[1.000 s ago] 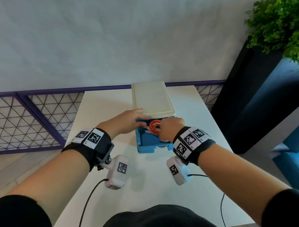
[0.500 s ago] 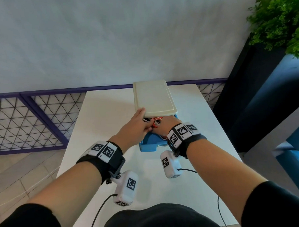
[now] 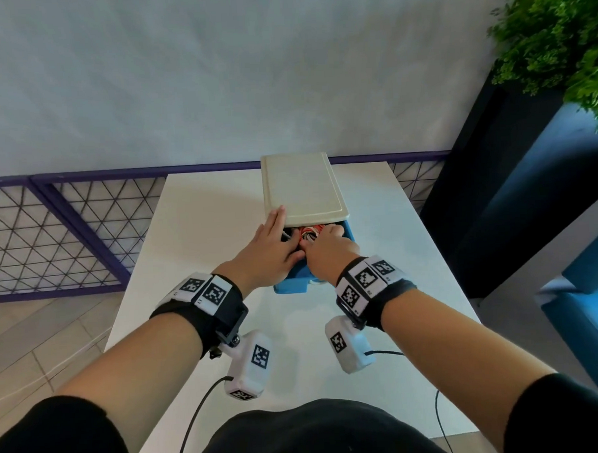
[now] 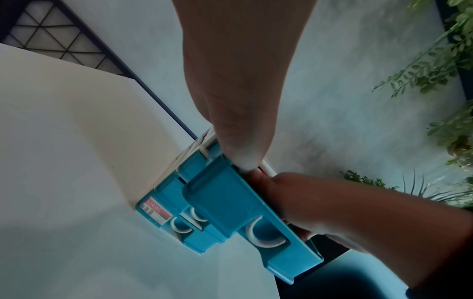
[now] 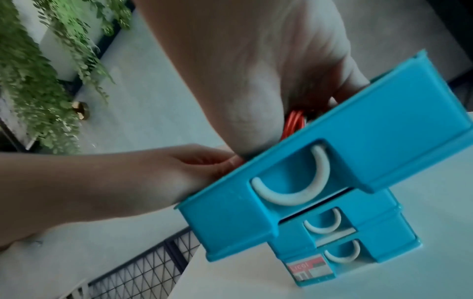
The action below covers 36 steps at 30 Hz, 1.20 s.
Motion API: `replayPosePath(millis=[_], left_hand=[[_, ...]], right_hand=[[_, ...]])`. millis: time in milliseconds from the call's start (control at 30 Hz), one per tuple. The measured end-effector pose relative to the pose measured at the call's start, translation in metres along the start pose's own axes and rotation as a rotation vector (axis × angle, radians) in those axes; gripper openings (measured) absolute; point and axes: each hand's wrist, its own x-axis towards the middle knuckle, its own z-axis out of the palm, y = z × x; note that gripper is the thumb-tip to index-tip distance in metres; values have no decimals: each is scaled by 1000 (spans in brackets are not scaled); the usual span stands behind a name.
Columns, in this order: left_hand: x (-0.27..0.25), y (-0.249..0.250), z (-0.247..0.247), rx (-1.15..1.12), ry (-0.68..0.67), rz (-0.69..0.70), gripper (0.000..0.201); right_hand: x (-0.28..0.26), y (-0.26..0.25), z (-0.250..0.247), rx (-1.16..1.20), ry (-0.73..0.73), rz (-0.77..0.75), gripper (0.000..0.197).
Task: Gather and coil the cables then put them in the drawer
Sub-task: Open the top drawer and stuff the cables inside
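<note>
On the white desk (image 3: 195, 231) stands a small blue chest of drawers with a cream top (image 3: 301, 188), its long axis running away from the person. Its top drawer (image 3: 291, 285) is pulled out toward the person, long axis the same way, with the white curved handle (image 5: 294, 182) facing them. Inside it, between the two hands, lies an orange coil of cable (image 3: 308, 233) with a dark cable end beside it. The left hand (image 3: 269, 251) lies flat over the drawer's left side, fingers straight and reaching forward to the edge of the cream top, an open grip. The right hand (image 3: 329, 250) reaches into the drawer from the right, fingers bent down onto the coil; whether its grip actually closes round the cable cannot be told, since the fingertips are hidden. Two lower drawers (image 5: 330, 240) are closed below the hands. A green plant (image 3: 556, 40) stands far right of the hands.
</note>
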Motion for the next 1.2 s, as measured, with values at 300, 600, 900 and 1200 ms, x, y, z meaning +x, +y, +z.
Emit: replayPosePath(millis=[300, 600, 900, 1200], left_hand=[[-4, -5, -26, -335, -38, -62, 92], [2, -9, -29, -414, 127, -149, 53], [11, -11, -37, -346, 303, -139, 25], [22, -15, -46, -195, 234, -222, 5]], right_hand=[[-6, 10, -24, 425, -74, -12, 56], [0, 45, -47, 253, -120, -71, 38], [13, 32, -38, 294, -153, -93, 36], [15, 31, -38, 349, -188, -119, 34]])
